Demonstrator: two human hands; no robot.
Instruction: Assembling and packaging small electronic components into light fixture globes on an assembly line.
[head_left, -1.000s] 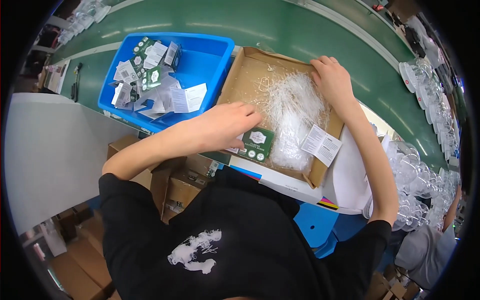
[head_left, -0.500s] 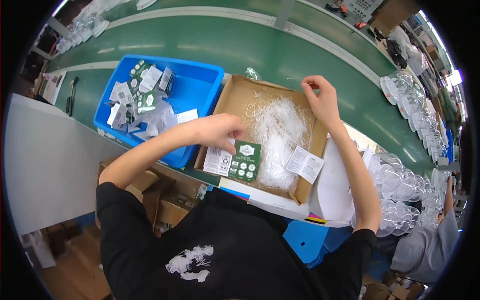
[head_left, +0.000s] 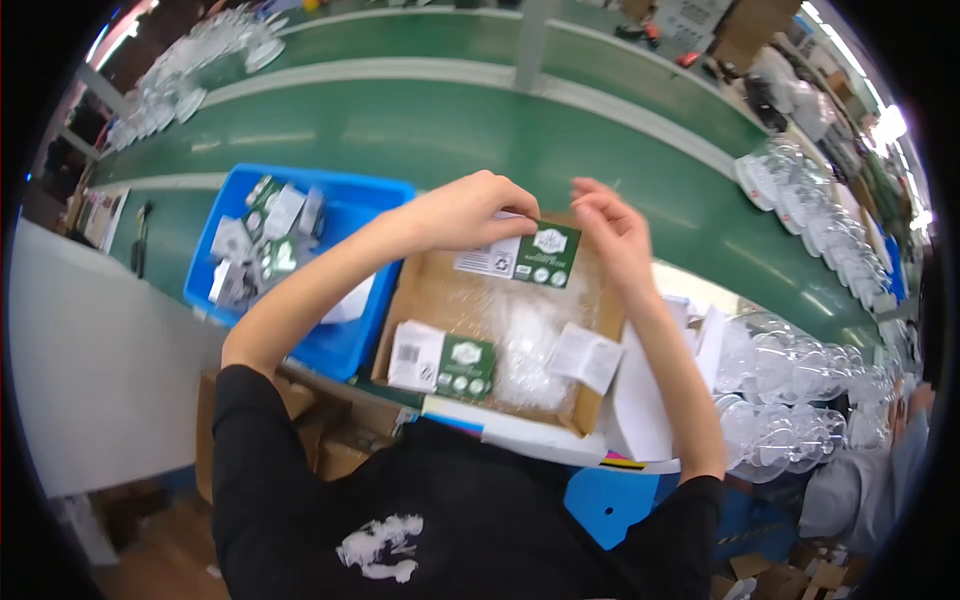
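My left hand (head_left: 482,212) is closed on the top edge of a folded green-and-white card (head_left: 547,255), held over the far side of a shallow cardboard tray (head_left: 425,295). Just right of that card is my right hand (head_left: 617,237), thumb and fingers pinched together; anything between them is too small to make out. A heap of thin clear plastic strands (head_left: 530,350) fills the middle of the tray. Another green-and-white card (head_left: 466,367) lies at its near left corner. On the right, a white printed leaflet (head_left: 585,357) rests over the strands and tray edge.
A blue tub (head_left: 362,205) to the left holds several more folded cards (head_left: 280,257). Green conveyor belt (head_left: 420,125) runs behind. Clear plastic domes (head_left: 790,350) stand in rows at right, near white paper sheets (head_left: 655,385). Another person's grey sleeve (head_left: 850,490) shows far right.
My left hand has moved up and right and now holds a card over the tray's far side. Another card stays in the near left corner. My right hand has come slightly down and left.
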